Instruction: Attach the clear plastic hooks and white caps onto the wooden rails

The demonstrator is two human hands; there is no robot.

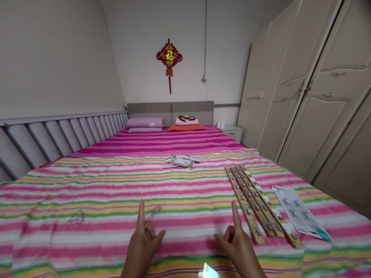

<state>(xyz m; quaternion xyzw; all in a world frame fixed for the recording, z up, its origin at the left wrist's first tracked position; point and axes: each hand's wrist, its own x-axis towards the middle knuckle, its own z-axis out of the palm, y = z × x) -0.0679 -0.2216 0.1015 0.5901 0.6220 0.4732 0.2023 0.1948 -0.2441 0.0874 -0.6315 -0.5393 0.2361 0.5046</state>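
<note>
My left hand (144, 241) and my right hand (237, 243) hover over the striped bedspread (116, 185), each with index finger pointing away and thumb spread, other fingers curled, holding nothing. A small clear packet (155, 210) lies just beyond my left index finger. Three wooden strips with metal hooks (255, 200) lie side by side right of my right hand. A flat plastic packet of metal parts (301, 212) rests further right.
A pile of opened packets (181, 160) lies mid-bed. A thin wire piece (75, 218) sits at the left. Pillows (145, 123) lie by the headboard, a nightstand (233, 132) stands beyond, and wardrobe doors (313, 100) line the right side. Something pale (207, 271) shows at the bottom edge.
</note>
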